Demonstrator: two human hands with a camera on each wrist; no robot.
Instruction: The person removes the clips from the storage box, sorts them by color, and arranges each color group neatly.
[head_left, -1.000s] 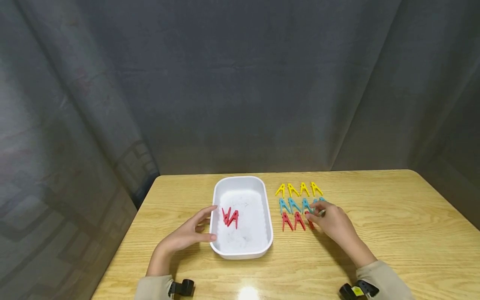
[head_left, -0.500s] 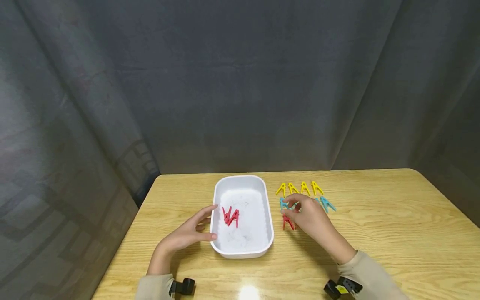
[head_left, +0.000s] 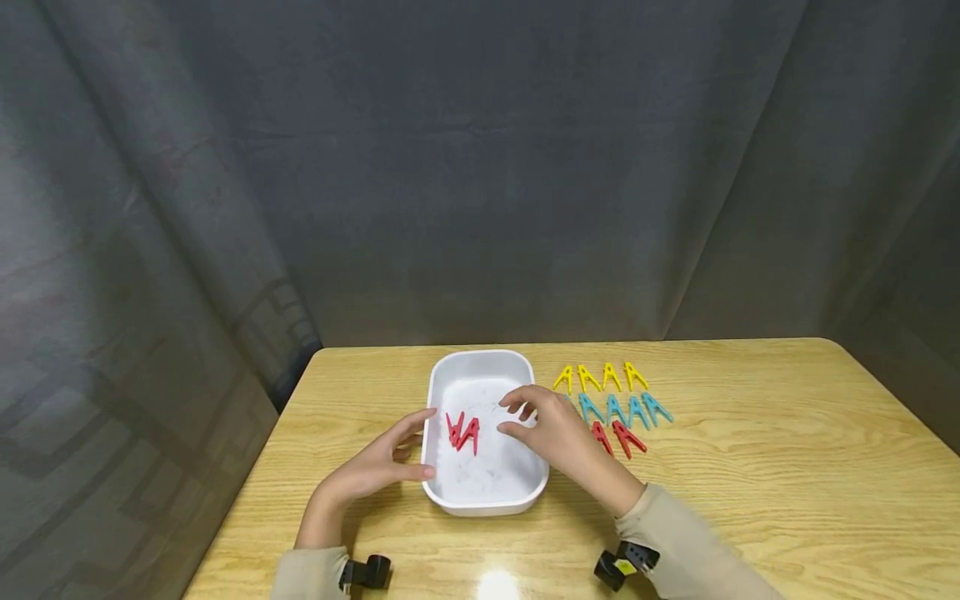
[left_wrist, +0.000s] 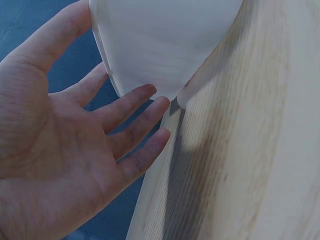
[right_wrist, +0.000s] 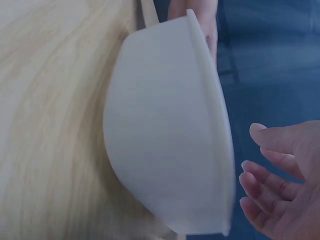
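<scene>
- Head view: a white tub (head_left: 525,487) sits on a wooden table (head_left: 750,467). Two red pegs (head_left: 462,432) lie inside the tub, close together, on its left half.
- The left hand (head_left: 375,471) rests on the table and touches the tub's left wall. Its fingers are straight and a little apart. It holds nothing.
- The right hand (head_left: 547,433) is over the right side of the tub. Its fingers are loosely bent and spread, and I see nothing in them.
- To the right of the tub lie rows of pegs. Four yellow pegs (head_left: 600,377) are at the back. Blue pegs (head_left: 626,410) come next. Two more red ones (head_left: 617,437) are at the front, and the right hand's wrist hides part of the nearest one.
- A dark grey curtain (head_left: 480,167) hangs behind the table. A small black band with a yellow mark (head_left: 622,567) sits by the right sleeve. I cannot read any writing anywhere.
- Left wrist view: the open palm (left_wrist: 55,150) faces the tub's outer wall (left_wrist: 160,40). The fingertips (left_wrist: 150,90) are touching it or just beside it. The fingers are straight and apart.
- Right wrist view: the tub's side (right_wrist: 165,135) fills the middle. The right fingers (right_wrist: 265,175) curl loosely just past its rim, not touching it. The other hand's fingertips (right_wrist: 200,15) show at the top behind the tub.
</scene>
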